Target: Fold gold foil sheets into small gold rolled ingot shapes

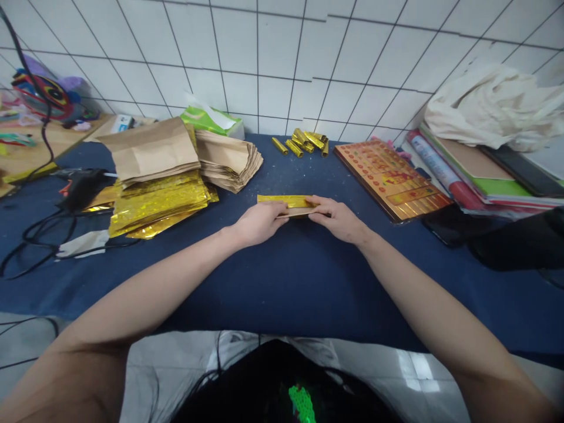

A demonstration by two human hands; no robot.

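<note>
A folded strip of gold foil paper [288,202] lies on the dark blue table cover [282,282] in the middle. My left hand [259,222] is closed over its left end, fingers curled on the paper. My right hand [337,218] grips its right end, fingers pressed onto the fold. Both hands touch the strip and nearly meet over it. To the left lies a stack of gold foil sheets [158,202] under brown paper sheets [152,150]. Several small rolled gold pieces [302,143] sit at the back by the tiled wall.
A black glue gun [81,185] with cables lies at the left. A second brown paper pile [229,161] and a green tissue pack [211,120] stand behind. An orange printed board [390,179], stacked books [480,176] and crumpled white cloth [493,106] fill the right.
</note>
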